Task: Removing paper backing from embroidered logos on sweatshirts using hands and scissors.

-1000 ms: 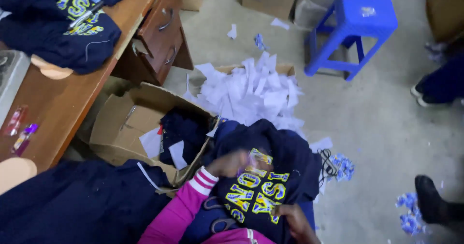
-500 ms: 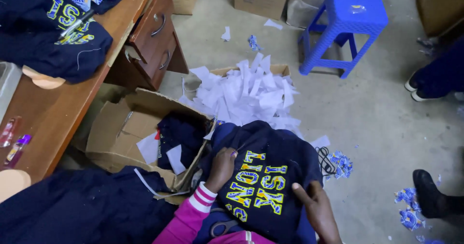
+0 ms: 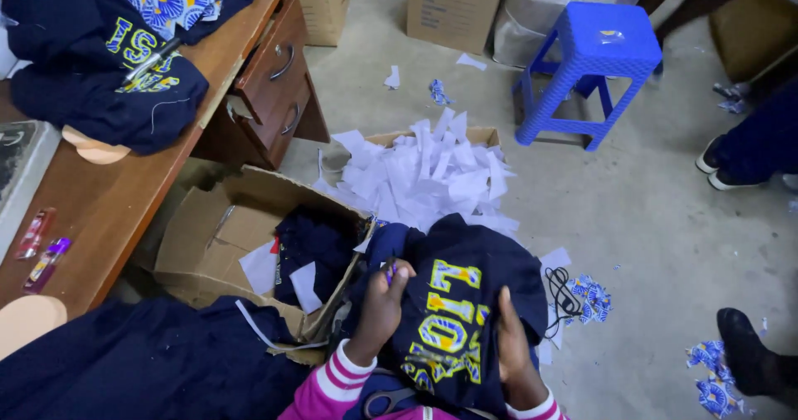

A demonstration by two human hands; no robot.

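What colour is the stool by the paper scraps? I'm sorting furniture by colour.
The plastic stool is blue all over, seat and legs; the head view shows it clearly.

An open brown cardboard box (image 3: 241, 245) sits on the floor just left of my lap, beside the desk, its flaps splayed, dark cloth and white paper slips inside. Ahead of it a shallower box (image 3: 432, 141) is heaped with white paper strips. Farther off, two closed brown cartons (image 3: 453, 8) stand by the blue stool, another (image 3: 320, 4) at the desk's end.
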